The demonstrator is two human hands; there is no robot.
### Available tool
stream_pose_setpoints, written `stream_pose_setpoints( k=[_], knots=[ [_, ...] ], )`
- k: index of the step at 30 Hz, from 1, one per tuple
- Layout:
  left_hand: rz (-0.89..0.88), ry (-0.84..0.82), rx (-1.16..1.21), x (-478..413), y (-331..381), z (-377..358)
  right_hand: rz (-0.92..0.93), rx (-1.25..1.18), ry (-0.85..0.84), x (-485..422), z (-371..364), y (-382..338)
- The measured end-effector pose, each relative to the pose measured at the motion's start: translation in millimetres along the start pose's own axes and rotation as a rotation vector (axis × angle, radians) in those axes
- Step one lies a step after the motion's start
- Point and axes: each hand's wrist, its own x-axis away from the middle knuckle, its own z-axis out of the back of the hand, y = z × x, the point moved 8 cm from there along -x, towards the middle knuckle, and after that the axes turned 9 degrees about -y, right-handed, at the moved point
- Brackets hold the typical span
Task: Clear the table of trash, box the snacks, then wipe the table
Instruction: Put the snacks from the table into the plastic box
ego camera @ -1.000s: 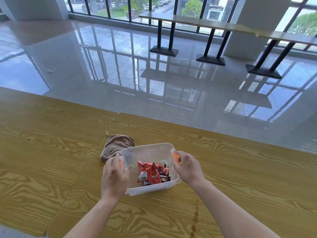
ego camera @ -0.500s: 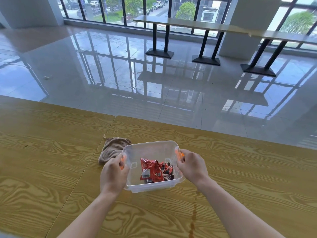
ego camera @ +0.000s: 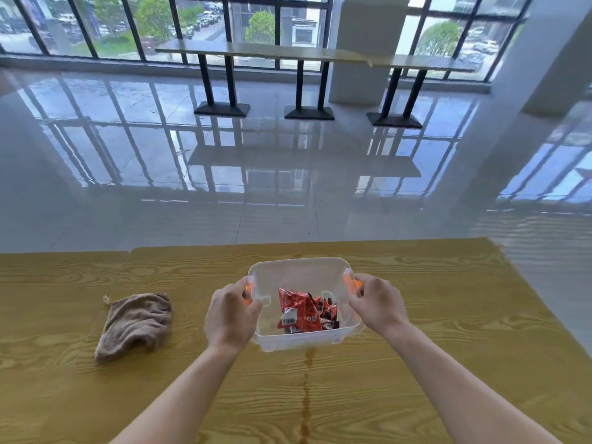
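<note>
A clear plastic box (ego camera: 298, 270) with orange side handles holds several red snack packets (ego camera: 304, 310). My left hand (ego camera: 229, 315) grips its left handle and my right hand (ego camera: 378, 304) grips its right handle. The box is over the yellow wooden table (ego camera: 448, 315); whether it rests on the top or is held just above it I cannot tell. A crumpled brown cloth (ego camera: 134, 325) lies on the table to the left of the box, apart from it.
A brown liquid streak (ego camera: 306, 398) runs on the table from under the box toward me. The table's far edge is just behind the box and its right edge slants at the right. Beyond lies a glossy tiled floor with a long counter (ego camera: 288, 54) by the windows.
The box, held in both hands, has moved right, away from the cloth, which now lies well apart from it. The view has swung right, showing the table's right edge.
</note>
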Motion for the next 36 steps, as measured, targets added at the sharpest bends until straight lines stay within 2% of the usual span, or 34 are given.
stream_pose_setpoints(
  k=[5,10,17,27,36],
  knots=[
    [-0.069,-0.083,0.017,-28.4,55.8,-53.1,-0.082,0.017,0.056,-8.1,36.4,61.6],
    [-0.053,-0.101,0.010,-54.3,99.9,-105.1,-0.138,0.067,0.092,-28.2,64.8,119.5],
    [-0.051,-0.153,0.031,-83.8,146.0,-160.2,-0.225,0.085,0.055,-62.4,83.1,186.3],
    [-0.055,-0.178,-0.002,-120.7,195.7,-205.1,-0.184,0.118,0.105,-107.5,105.0,237.4],
    [-0.073,-0.185,-0.049,-129.1,203.8,-227.7,-0.204,0.122,0.114,-118.5,105.0,249.8]
  ],
)
